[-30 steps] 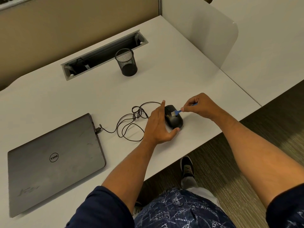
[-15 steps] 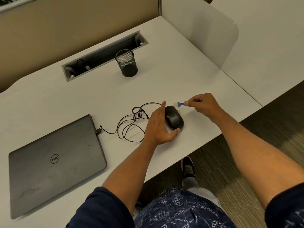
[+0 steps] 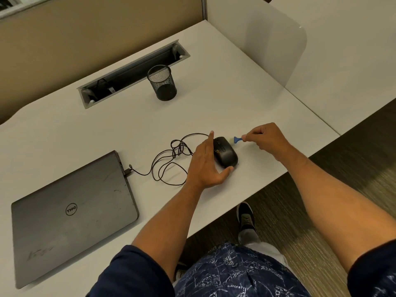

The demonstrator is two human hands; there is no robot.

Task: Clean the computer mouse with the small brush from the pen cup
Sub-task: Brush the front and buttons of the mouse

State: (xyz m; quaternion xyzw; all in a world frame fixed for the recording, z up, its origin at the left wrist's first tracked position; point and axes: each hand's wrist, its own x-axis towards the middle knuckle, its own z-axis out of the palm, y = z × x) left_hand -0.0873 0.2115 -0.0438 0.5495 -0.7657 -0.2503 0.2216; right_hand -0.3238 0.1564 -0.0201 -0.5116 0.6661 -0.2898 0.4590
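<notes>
A black wired computer mouse (image 3: 227,154) lies on the white desk near its front edge. My left hand (image 3: 205,166) cups it from the left, fingers along its side and thumb at its rear. My right hand (image 3: 265,139) pinches the handle of a small blue brush (image 3: 237,139), whose pale bristles point left, a short way right of the mouse's front and not touching it. The black mesh pen cup (image 3: 162,82) stands further back, upright and looking empty.
A closed dark laptop (image 3: 70,215) lies at the left, with the mouse's tangled cable (image 3: 171,159) plugged into its side. An open cable slot (image 3: 132,73) runs behind the cup. A white divider panel (image 3: 267,39) stands at the right. The desk's front edge (image 3: 267,183) is close to the mouse.
My right hand has drawn the brush off the top of the mouse and away to the right. My left hand stays on the mouse.
</notes>
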